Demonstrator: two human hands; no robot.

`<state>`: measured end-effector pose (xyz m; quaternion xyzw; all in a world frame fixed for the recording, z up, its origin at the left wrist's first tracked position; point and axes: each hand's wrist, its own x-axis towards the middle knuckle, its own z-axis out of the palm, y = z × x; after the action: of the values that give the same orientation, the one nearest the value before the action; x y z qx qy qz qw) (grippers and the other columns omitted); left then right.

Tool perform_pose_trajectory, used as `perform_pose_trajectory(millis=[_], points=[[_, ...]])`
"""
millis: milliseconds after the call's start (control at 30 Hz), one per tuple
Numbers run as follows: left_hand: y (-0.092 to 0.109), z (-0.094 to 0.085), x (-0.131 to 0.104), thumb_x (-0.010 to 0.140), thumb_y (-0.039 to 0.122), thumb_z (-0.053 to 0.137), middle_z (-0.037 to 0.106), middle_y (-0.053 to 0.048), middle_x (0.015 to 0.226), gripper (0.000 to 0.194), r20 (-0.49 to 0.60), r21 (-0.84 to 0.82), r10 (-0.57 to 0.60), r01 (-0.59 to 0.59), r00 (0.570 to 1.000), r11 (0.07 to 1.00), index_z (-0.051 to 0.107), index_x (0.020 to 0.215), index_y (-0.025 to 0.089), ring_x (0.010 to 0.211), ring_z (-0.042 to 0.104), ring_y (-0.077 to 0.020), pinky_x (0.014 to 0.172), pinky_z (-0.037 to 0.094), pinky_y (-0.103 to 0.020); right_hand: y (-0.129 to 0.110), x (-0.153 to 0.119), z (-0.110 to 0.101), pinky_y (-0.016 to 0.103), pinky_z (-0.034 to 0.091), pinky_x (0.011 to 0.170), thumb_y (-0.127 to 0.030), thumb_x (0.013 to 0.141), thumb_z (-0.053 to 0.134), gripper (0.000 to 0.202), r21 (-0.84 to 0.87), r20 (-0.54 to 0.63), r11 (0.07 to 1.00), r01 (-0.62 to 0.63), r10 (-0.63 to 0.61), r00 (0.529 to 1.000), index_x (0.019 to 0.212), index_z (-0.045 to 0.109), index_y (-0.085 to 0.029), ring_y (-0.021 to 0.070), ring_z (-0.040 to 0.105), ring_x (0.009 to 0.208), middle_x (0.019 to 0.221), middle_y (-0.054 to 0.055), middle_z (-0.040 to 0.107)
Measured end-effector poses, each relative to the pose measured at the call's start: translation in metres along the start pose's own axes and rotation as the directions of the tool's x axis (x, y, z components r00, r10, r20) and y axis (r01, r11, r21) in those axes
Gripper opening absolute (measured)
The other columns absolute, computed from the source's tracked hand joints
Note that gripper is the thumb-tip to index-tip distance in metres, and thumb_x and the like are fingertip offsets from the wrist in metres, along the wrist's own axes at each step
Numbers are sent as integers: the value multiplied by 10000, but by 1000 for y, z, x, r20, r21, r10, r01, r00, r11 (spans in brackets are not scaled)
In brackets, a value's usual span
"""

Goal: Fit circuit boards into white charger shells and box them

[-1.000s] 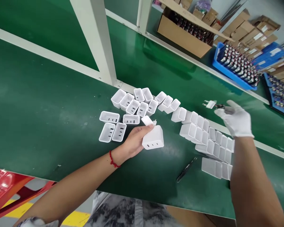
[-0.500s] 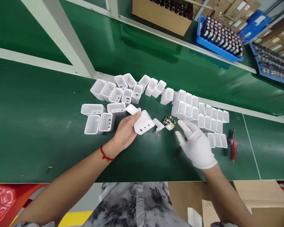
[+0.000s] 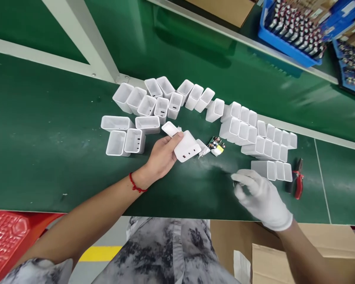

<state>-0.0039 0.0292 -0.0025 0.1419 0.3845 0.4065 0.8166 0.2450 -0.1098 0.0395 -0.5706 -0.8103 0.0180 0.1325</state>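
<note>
Head view: our left hand point(image 3: 162, 156) grips a white charger shell point(image 3: 187, 146) over the green desk point(image 3: 47, 150). Our gloved right hand point(image 3: 262, 197) curls closed near the front edge; we cannot tell its content. The circuit board point(image 3: 216, 145) lies uninserted; many empty shells point(image 3: 254, 136) wait.

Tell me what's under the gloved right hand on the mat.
The gloved right hand is curled over the green mat, fingertips down near a dark thin tip at its upper edge. Whatever lies beneath the fingers is covered. Red-handled pliers lie apart, to its right.
</note>
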Motion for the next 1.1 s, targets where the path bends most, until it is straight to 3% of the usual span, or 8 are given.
perform_pose_trajectory(millis=[100,200,333,533,667,900,1000,1100], points=[[1,1,1,686,356,896,721,-24,748,320,2,-28,5,-5,1000,1000,725,796,108,699,673,-135,606,526,-212,-29,10,-3,360,578,673,-58,831,651,330,566,-170,818,-104,240,956,1080,622,-272,197,682,795,885,21,684],[2,2,0,671,365,903,695,-14,695,336,-14,-15,16,-17,1000,1000,701,737,104,649,649,-123,583,506,-215,-60,25,5,407,616,696,13,787,654,450,753,-240,658,-2,278,930,1129,637,-279,225,718,872,997,34,718],[2,3,-2,627,401,920,670,0,666,391,-25,17,32,-31,999,999,692,735,102,610,617,-114,561,483,-222,-80,40,24,372,642,709,10,751,705,511,693,-316,720,36,258,913,1174,643,-270,230,748,911,1086,39,749],[3,3,-4,581,434,935,675,0,694,452,-60,50,74,-71,995,996,698,777,103,630,619,-119,566,487,-221,-82,46,36,335,649,739,-15,762,737,527,558,-369,829,32,213,905,1214,649,-270,210,763,903,1107,32,767],[3,3,-3,554,458,940,680,-4,707,485,-50,61,87,-84,995,995,706,791,104,639,624,-129,577,512,-235,-83,47,40,362,655,741,-53,795,728,474,567,-399,824,-2,277,874,1201,656,-288,220,766,890,1091,22,771],[1,1,-3,576,460,929,674,-5,706,468,-36,91,110,-107,993,990,715,802,110,634,611,-130,528,485,-221,-85,47,51,364,648,750,-25,781,730,490,623,-376,782,-10,310,873,1190,664,-286,218,761,908,1122,36,762],[1,0,-3,578,449,930,677,-4,722,453,-36,87,114,-110,993,990,717,794,112,644,614,-128,553,497,-223,-89,49,49,390,654,785,-32,800,715,358,788,-287,612,-71,466,837,1079,701,-256,228,768,879,1076,37,768],[1,0,-3,601,446,920,671,2,715,427,-18,88,114,-112,993,990,717,780,115,640,613,-122,575,501,-225,-88,51,41,385,670,706,-97,865,673,169,952,-59,277,-133,591,805,980,703,-217,218,770,717,956,29,770]])
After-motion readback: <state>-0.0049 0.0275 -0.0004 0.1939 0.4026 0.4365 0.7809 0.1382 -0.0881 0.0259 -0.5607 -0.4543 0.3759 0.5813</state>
